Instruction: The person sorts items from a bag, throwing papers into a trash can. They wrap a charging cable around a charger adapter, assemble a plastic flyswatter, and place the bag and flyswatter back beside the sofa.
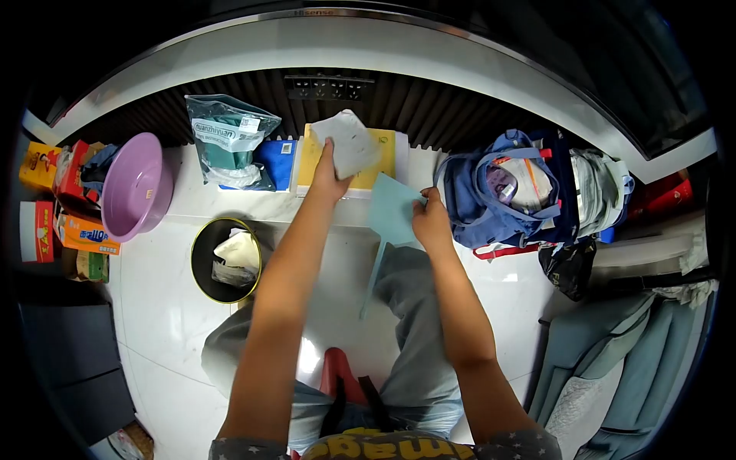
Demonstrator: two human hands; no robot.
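My left hand (330, 179) grips a crumpled whitish sheet (349, 146), paper or cloth, by its lower left edge. The sheet is held over a yellow book or folder (389, 162) on the ledge and hides part of it. In my right hand (432, 218) is a light blue flat piece with a thin stem (392, 216), pinched at its right edge. Its stem points down, above my right leg. Below and left of my left hand, a dark bin with a yellow rim (195, 257) holds crumpled pale scraps (239, 251).
On the ledge lie a clear bag with green contents (226, 142) and a blue packet (276, 162). A purple basin (138, 188) and boxes (92, 234) stand at the left. Blue bags (498, 192) and grey-green folded cushions (613, 368) are at the right. A power strip (330, 87) is behind.
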